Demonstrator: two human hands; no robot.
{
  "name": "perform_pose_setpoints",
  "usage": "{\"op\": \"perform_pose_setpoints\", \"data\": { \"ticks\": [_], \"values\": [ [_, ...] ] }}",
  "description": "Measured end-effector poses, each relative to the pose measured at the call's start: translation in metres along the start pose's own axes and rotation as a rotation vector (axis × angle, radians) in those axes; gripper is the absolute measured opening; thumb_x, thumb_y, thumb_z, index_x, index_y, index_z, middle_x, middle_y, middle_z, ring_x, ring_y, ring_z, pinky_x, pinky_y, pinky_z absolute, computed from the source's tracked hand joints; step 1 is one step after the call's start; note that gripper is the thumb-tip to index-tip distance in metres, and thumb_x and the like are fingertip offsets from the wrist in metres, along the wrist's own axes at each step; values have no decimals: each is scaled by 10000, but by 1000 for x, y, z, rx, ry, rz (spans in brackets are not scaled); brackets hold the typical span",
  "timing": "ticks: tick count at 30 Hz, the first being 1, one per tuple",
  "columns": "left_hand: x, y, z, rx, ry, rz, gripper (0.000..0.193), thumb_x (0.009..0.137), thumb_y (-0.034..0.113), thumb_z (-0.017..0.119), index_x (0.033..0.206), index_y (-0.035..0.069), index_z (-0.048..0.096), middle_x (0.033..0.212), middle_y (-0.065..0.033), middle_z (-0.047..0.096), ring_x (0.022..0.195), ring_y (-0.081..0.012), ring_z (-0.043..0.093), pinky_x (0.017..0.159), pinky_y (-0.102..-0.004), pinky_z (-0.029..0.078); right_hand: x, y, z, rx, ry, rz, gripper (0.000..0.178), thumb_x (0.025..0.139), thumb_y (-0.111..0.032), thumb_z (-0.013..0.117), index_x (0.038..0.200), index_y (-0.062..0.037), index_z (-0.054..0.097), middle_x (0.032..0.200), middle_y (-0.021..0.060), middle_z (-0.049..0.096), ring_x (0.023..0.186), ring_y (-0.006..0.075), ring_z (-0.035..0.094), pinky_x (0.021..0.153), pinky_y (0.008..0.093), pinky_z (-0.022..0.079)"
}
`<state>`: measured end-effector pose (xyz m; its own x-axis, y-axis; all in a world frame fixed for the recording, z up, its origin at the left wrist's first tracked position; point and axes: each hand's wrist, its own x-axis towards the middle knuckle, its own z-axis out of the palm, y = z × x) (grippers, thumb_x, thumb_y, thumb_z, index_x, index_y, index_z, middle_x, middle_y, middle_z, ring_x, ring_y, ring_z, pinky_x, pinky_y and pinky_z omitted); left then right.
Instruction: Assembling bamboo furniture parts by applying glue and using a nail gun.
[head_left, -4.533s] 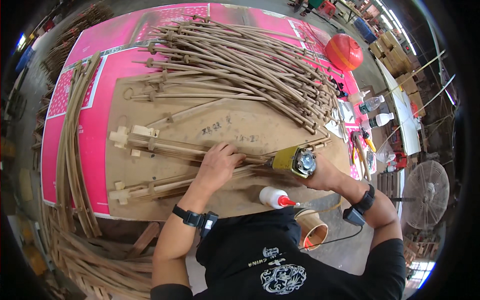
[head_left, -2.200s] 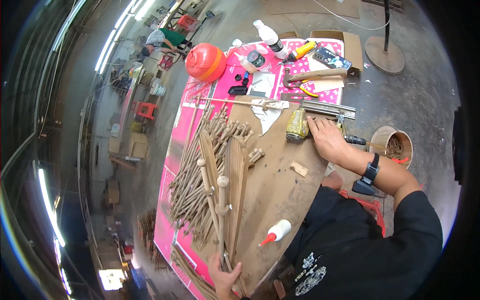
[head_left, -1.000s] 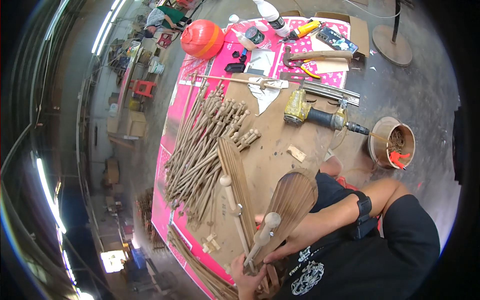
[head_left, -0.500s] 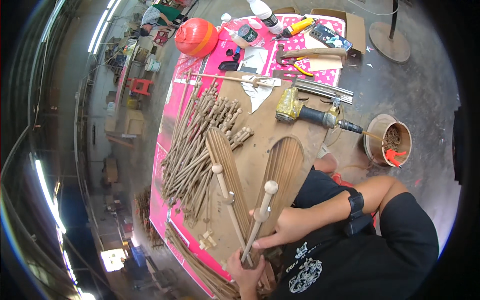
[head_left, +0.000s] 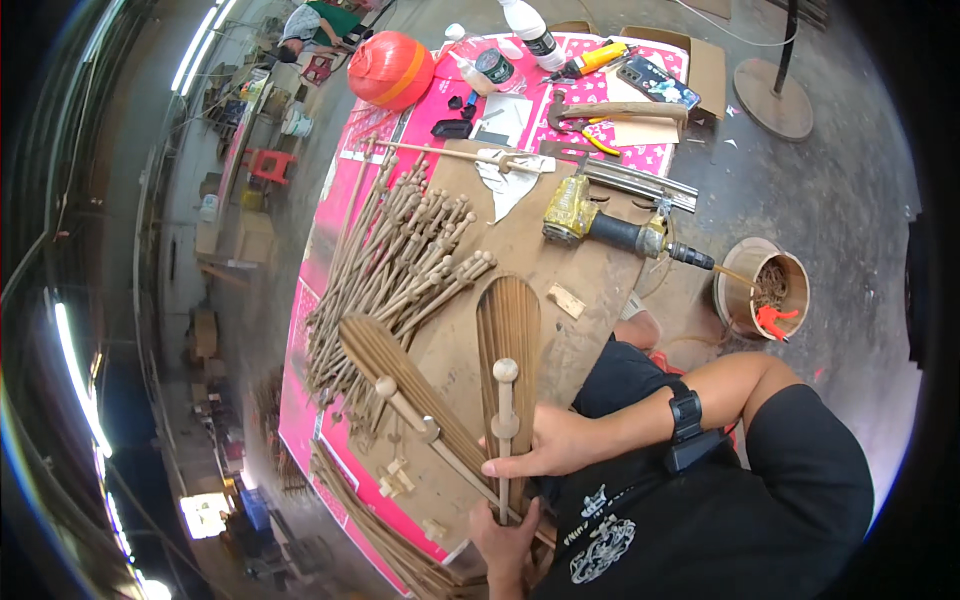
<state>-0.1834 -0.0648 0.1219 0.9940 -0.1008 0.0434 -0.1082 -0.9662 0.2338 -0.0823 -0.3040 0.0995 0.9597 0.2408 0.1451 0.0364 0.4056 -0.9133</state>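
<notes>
Two long grooved wooden slats with rounded ends spread in a V. The left slat [head_left: 395,365] tilts away to the left, while the right slat [head_left: 508,310] stands nearly straight up the picture. Along each lies a thin wooden rod with a ball tip and a collar: the left rod [head_left: 450,462] and the right rod [head_left: 505,470]. My right hand [head_left: 550,442] is closed round the right slat, thumb across its rod. Below it, my left hand [head_left: 502,545] grips the lower ends where the pieces meet; its fingers are partly hidden.
A heap of ball-tipped rods [head_left: 390,270] covers the table's left side. A yellow air tool [head_left: 600,225] lies at right, near a hammer [head_left: 610,110] and metal rails [head_left: 640,182]. A small wood block [head_left: 566,300] sits near the right slat. A round bin [head_left: 735,300] stands beyond the edge.
Both slats with their rods have swung to the left, and the V looks wider. The small wood block beside the right slat has come into view. Both hands keep their grip.
</notes>
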Motion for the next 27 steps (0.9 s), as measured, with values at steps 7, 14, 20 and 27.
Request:
{"op": "perform_pose_setpoints", "data": {
  "ticks": [7,14,20,27],
  "values": [
    [9,-11,-13,-239,-246,-158,580,693,296,954,1093,29,630,968,-129,649,916,-310,666,790,-426,528,2,4,3,-81,-30,-67,509,926,-519,738,914,-10,747,631,135,648,561,266,644,539,378,501],
    [53,-48,-29,-1284,-595,-331,794,782,257,925,1380,-57,507,1278,-123,664,1191,-233,645,1009,-374,524,-3,-22,7,-67,-104,-85,475,948,-442,725,1155,-14,715,931,175,753,841,288,736,758,388,573],
    [86,-8,-25,-1334,-662,-221,930,745,200,940,1484,-76,448,1315,-121,654,1183,-230,649,1007,-378,521,-4,-5,5,-212,-92,-66,504,906,-512,735,925,-9,754,685,168,693,635,333,700,608,399,559],
    [88,-80,11,-1277,-814,-220,796,750,52,881,1435,-77,496,1304,-146,658,1165,-243,665,963,-381,553,-4,12,-5,-248,-56,-108,661,864,-635,734,882,26,729,704,163,717,622,322,698,587,401,555]
  ]
}}
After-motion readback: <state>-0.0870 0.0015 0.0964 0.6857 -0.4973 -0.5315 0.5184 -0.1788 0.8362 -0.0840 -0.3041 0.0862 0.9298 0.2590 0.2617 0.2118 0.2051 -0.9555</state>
